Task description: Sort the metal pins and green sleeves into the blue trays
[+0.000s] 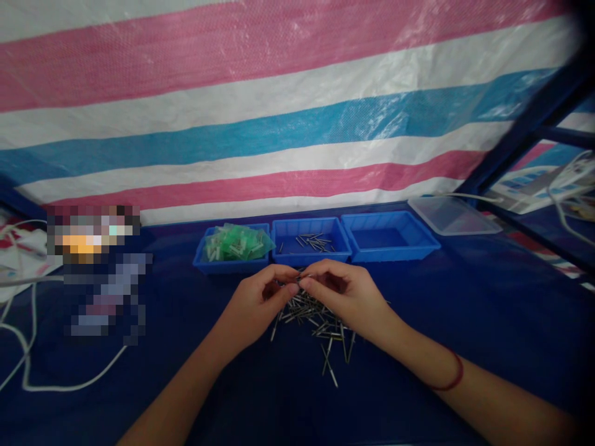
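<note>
My left hand [260,303] and my right hand [341,294] meet fingertip to fingertip just above a loose pile of thin metal pins [316,322] on the dark blue table [465,322]. Both hands are pinched closed on something small and thin where they touch, apparently one of the pins. Behind the hands stands a row of three blue trays: the left tray [231,263] holds green plastic pieces [237,241], the middle tray [310,251] holds a few pins, the right tray [390,244] looks bare inside.
A clear plastic lid [453,215] lies at the back right. White cables [28,347] loop over the table at the left, next to a blurred patch. A striped pink, white and blue tarp [279,124] hangs behind. A dark blue metal frame [525,136] slants at right.
</note>
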Motion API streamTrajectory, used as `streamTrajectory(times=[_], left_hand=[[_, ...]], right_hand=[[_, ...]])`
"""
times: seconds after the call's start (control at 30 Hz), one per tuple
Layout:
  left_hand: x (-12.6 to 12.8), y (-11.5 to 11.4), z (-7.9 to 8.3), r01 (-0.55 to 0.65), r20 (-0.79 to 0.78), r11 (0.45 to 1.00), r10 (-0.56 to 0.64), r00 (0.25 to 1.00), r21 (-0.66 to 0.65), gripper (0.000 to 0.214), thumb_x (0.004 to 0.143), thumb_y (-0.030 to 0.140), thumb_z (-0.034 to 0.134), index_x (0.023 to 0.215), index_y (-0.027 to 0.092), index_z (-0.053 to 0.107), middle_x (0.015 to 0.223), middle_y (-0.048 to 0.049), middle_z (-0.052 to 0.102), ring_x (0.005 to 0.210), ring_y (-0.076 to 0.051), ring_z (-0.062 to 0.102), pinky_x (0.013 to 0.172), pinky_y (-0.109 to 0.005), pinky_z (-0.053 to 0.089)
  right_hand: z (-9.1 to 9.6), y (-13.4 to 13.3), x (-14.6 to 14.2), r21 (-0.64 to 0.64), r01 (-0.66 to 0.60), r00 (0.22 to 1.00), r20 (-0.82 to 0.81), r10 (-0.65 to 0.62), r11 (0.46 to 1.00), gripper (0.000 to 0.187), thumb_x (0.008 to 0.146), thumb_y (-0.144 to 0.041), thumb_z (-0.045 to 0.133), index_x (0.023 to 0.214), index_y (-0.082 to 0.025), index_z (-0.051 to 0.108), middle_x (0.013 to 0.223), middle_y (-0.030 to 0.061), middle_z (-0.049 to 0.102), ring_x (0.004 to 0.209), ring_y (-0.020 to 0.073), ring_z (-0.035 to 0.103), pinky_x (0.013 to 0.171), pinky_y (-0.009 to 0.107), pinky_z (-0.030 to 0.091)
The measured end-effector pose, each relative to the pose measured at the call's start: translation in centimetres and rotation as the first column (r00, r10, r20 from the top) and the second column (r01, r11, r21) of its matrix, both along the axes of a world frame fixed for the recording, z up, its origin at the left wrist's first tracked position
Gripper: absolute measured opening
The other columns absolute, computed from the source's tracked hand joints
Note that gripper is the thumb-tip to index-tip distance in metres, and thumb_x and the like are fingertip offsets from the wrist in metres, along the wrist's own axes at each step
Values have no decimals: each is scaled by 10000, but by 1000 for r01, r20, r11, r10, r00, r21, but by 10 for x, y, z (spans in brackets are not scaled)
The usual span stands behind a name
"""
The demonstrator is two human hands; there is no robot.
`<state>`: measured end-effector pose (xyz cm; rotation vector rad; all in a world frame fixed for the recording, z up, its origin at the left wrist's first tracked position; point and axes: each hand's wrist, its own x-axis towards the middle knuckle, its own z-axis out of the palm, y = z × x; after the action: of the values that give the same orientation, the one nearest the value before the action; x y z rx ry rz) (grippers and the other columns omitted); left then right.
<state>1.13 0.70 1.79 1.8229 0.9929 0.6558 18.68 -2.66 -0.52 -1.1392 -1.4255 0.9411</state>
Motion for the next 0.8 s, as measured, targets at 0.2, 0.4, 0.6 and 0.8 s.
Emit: streamTrajectory(times=[0.2,0.4,0.6,0.8], left_hand=[[8,-7,-3,-66,18,998,66,998,4,154,815,283,635,896,154,651,739,10,620,584,-94,508,541,-200,386],[9,-8,-6,-89,1,993,89,996,74,159,810,293,649,908,167,658,733,13,619,599,-99,521,549,-203,392],[9,-6,-8,-81,-23,990,84,996,116,211,850,362,608,868,158,657,752,-3,610,635,-108,532,574,-215,405],[5,-6,-9,-83,57,985,75,996,150,144,847,306,614,859,165,591,751,17,563,624,-93,510,575,-208,409]], right_hand=[[-2,-1,0,-29,40,997,-62,-42,999,171,768,-363,686,778,-194,658,715,12,624,663,141,552,613,285,449],[1,-2,1,-37,42,998,-44,-43,998,166,768,-353,684,751,-193,645,711,15,619,657,144,543,612,293,438],[4,-3,0,22,27,999,24,-28,999,122,791,-319,657,807,-201,679,741,24,629,651,143,533,586,294,417],[4,-1,6,47,-5,997,75,1,999,144,807,-323,640,866,-197,678,690,7,587,592,126,475,537,284,379]])
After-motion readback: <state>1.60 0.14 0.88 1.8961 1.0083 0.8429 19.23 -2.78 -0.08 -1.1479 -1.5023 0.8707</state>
